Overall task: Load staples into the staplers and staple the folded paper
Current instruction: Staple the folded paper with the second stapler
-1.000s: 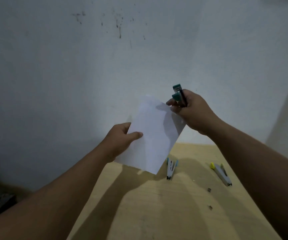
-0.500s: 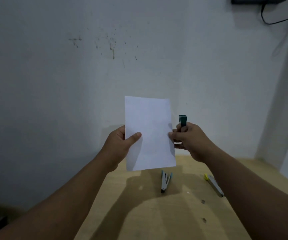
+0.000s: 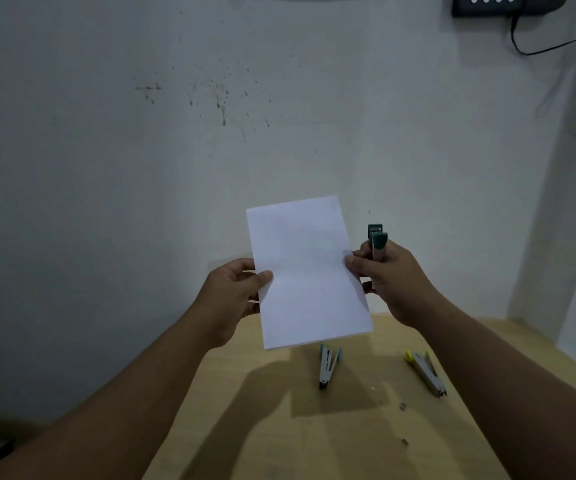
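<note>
Lying on the wooden table (image 3: 279, 427) are two staplers, one blue-tipped (image 3: 328, 367) and one yellow-tipped (image 3: 425, 373), plus two loose staple bits (image 3: 403, 442). Above, the left hand (image 3: 234, 296) pinches one folded paper (image 3: 309, 271); the right hand (image 3: 388, 275) pinches its opposite edge while gripping a third, green stapler (image 3: 377, 241).

Changes since a second ago:
- Paper (image 3: 305, 271): you have turned it from tilted to nearly upright.
- Your right hand (image 3: 388, 280), with the green stapler (image 3: 377, 242): moved from the paper's top corner down to its right edge, thumb now on the sheet.
- Stapler: now beside the paper, clear of it.
</note>
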